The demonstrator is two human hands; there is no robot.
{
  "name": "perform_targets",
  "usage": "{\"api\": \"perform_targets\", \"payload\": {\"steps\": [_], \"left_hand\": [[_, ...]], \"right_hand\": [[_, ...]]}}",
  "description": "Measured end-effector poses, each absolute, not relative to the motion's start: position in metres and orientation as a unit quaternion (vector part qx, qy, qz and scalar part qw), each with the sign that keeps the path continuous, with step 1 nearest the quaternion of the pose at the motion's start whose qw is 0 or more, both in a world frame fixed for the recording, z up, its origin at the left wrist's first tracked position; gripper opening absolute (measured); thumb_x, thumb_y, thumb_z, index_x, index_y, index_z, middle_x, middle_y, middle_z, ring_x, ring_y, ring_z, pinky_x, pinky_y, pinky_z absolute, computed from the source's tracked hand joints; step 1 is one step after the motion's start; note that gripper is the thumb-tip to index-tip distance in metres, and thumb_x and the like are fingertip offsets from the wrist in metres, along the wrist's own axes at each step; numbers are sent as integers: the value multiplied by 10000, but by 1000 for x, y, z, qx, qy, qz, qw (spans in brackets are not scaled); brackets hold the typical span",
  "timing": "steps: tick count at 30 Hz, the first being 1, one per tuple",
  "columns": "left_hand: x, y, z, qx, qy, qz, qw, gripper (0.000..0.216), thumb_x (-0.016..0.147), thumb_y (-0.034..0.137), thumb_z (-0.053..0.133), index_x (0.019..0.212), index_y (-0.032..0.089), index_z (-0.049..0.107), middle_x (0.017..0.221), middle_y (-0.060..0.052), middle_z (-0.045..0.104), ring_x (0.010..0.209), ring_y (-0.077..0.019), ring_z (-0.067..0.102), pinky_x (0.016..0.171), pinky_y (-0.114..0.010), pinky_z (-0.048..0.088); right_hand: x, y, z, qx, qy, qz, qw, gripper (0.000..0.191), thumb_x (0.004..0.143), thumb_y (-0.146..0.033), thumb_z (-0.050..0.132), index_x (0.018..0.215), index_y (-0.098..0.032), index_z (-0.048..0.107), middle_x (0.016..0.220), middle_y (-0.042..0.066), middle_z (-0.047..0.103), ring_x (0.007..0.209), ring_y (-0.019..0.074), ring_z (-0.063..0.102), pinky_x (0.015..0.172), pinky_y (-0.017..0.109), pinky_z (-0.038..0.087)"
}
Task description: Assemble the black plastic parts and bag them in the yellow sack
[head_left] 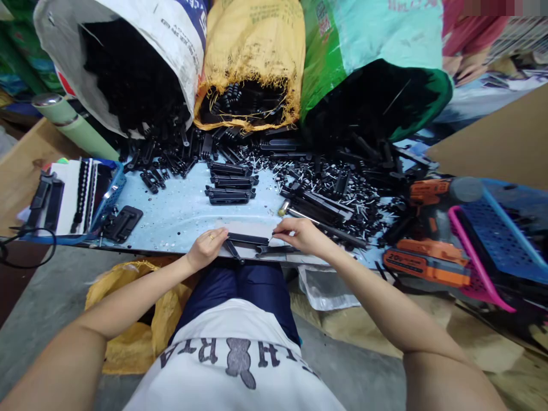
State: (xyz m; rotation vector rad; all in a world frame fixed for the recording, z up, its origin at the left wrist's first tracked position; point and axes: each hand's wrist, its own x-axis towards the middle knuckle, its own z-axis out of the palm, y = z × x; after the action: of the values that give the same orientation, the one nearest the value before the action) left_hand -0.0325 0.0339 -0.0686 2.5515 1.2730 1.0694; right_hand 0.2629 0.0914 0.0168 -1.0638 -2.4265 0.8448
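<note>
At the table's front edge my left hand (pixel 208 246) pinches the left end of a long black plastic bar (pixel 248 238). A short black arm (pixel 233 250) hangs off that end at a slant. My right hand (pixel 299 235) is closed in a pinch just beside the bar's right end; what its fingertips hold is too small to make out. Under that hand lies another dark part with a forked end (pixel 276 249). Behind the hands several similar black bar pieces (pixel 232 184) lie in a row. A hammer (pixel 285 209) with a brass-coloured head rests right of them.
Loose screws and pins (pixel 334 182) are strewn at the right. At the back a white sack (pixel 180 45), a yellow sack (pixel 257 34) and a green sack (pixel 363 34) spill black parts. An orange cordless drill (pixel 428 262) and blue basket (pixel 509 228) stand right. Another person's hands (pixel 468 67) show behind.
</note>
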Motion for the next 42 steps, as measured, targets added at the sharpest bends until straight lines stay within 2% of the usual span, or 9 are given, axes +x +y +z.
{"api": "perform_targets", "payload": {"steps": [9, 13, 16, 19, 25, 30, 32, 35, 42], "left_hand": [[-41, 42, -63, 868, 373, 327, -27, 215, 899, 143, 439, 1016, 160, 618, 959, -116, 707, 940, -187, 666, 783, -343, 559], [-23, 35, -47, 849, 443, 286, -42, 232, 897, 234, 474, 1082, 180, 602, 1080, -124, 671, 1121, -258, 573, 947, -480, 424], [13, 28, -38, 878, 427, 217, -2, 462, 860, 413, 529, 1238, 148, 505, 1222, -168, 584, 1217, -305, 474, 1033, -513, 294], [45, 29, -38, 899, 410, 134, 72, 642, 802, 482, 588, 1284, 85, 437, 1163, -189, 590, 1115, -308, 524, 955, -451, 367], [55, 56, -49, 885, 442, 116, 95, 544, 813, 368, 612, 1261, 112, 439, 1107, -137, 602, 1027, -264, 545, 884, -386, 398], [43, 49, -53, 872, 441, 208, 40, 354, 861, 316, 533, 1166, 136, 544, 1074, -119, 627, 1044, -235, 553, 907, -368, 404], [37, 31, -57, 835, 499, 232, 6, 230, 888, 282, 465, 971, 154, 637, 919, -107, 664, 932, -225, 596, 825, -358, 432], [30, 6, -60, 747, 638, 187, 9, 312, 876, 336, 455, 716, 159, 656, 681, -96, 652, 747, -231, 626, 664, -330, 436], [36, 19, -46, 627, 765, 66, 136, 375, 854, 376, 423, 800, 147, 716, 773, -134, 706, 754, -264, 671, 646, -321, 439]], "right_hand": [[240, 69, -1, -340, -931, 128, 32, 238, 893, -125, 432, 831, -159, 659, 802, 83, 631, 730, 159, 597, 664, 259, 449], [253, 58, -33, -332, -913, 169, 165, 235, 923, -246, 445, 1026, -171, 643, 994, 107, 633, 911, 170, 604, 772, 279, 485], [267, 49, -57, -344, -893, 173, 232, 340, 898, -355, 503, 1197, -210, 575, 1108, 109, 609, 1009, 185, 585, 833, 315, 491], [272, 41, -70, -378, -891, 121, 219, 415, 882, -400, 521, 1249, -209, 544, 1067, 111, 628, 947, 208, 595, 791, 353, 500], [266, 51, -72, -377, -897, 87, 216, 418, 915, -354, 471, 1296, -184, 506, 951, 96, 649, 865, 198, 590, 742, 332, 489], [252, 63, -46, -394, -887, 46, 235, 406, 895, -377, 506, 1262, -206, 538, 1066, 112, 626, 945, 229, 565, 796, 374, 458], [235, 66, -37, -387, -879, 39, 277, 380, 905, -353, 492, 1249, -202, 547, 1069, 113, 623, 950, 221, 560, 812, 368, 452], [197, 71, -34, -325, -895, 70, 298, 403, 924, -357, 450, 1274, -170, 523, 1116, 126, 607, 984, 211, 554, 839, 350, 460], [151, 84, -54, -315, -902, 167, 244, 439, 953, -392, 354, 1313, -180, 493, 1131, 112, 603, 1027, 203, 547, 877, 350, 469]]}}
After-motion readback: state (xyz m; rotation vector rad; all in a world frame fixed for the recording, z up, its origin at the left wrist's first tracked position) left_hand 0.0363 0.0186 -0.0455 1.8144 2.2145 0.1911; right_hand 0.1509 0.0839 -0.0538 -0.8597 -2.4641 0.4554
